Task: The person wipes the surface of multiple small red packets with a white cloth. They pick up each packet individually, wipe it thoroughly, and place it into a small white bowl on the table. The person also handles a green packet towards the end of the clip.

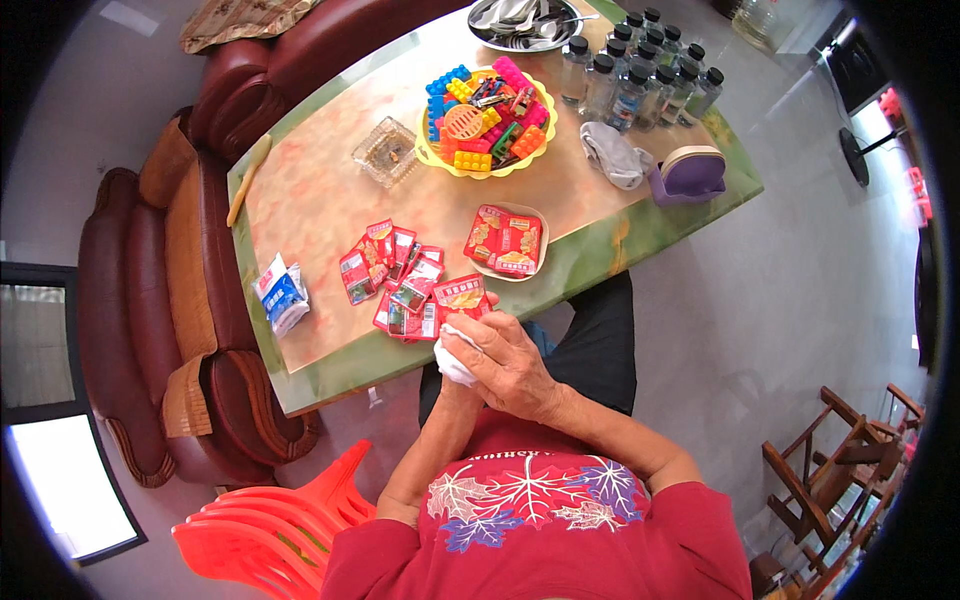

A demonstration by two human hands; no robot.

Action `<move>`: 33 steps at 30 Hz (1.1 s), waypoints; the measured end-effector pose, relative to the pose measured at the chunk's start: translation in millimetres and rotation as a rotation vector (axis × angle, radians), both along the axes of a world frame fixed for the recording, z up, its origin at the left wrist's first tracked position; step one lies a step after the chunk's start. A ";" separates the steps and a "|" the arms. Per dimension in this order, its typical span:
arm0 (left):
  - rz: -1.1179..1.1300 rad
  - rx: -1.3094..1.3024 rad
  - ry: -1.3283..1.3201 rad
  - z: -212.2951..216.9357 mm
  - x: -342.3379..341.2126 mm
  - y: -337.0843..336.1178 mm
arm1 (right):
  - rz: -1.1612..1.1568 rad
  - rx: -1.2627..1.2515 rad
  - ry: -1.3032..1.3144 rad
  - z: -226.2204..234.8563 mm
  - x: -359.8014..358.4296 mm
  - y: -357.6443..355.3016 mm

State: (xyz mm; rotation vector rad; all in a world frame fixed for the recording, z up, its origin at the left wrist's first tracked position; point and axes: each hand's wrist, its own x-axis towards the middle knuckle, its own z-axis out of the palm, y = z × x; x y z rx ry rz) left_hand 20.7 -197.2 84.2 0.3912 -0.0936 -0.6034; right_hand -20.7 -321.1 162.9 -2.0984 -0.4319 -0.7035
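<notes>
In front of my body, both hands meet at the table's near edge. My right hand [515,365] is closed round a crumpled white tissue [455,358] and lies over my left hand [462,392], which is mostly hidden. Beyond them a red snack packet [461,295] sticks out, its lower part covered; my left fingers appear to grip it from behind. Just left of it lies a loose pile of small red packets [409,291], some face down. A small cream dish [541,262] with red packets laid on it sits to the right.
A yellow basket [425,153] of toy bricks, a glass ashtray [386,152] and a blue-white tissue pack [283,296] share the marble-patterned table [320,330]. Farther off stand several black-capped bottles [628,98], a cutlery tray [478,38], a grey cloth [613,155] and a purple container [690,178]. A red plastic chair [280,525] is near left.
</notes>
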 end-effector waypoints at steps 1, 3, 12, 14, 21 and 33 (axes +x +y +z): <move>0.044 0.110 0.001 4.0 -1.2 2.5 | -0.012 -0.040 -0.028 3.3 4.6 0.3; 0.097 0.111 0.143 32.2 -2.7 -15.5 | -0.096 -0.038 -0.003 2.9 17.9 -4.0; -0.058 0.146 0.231 50.9 -5.8 -16.9 | -0.555 0.102 0.213 -13.8 45.9 -11.4; -0.032 0.264 0.244 59.4 -4.0 -23.7 | -0.562 0.084 0.214 -10.3 48.8 -11.0; -0.015 0.187 0.171 72.1 6.3 -27.1 | -0.114 -0.009 0.047 -18.7 5.8 6.7; 0.078 0.185 0.359 65.3 -6.5 -34.5 | -0.433 -0.115 0.115 -10.7 37.5 -26.1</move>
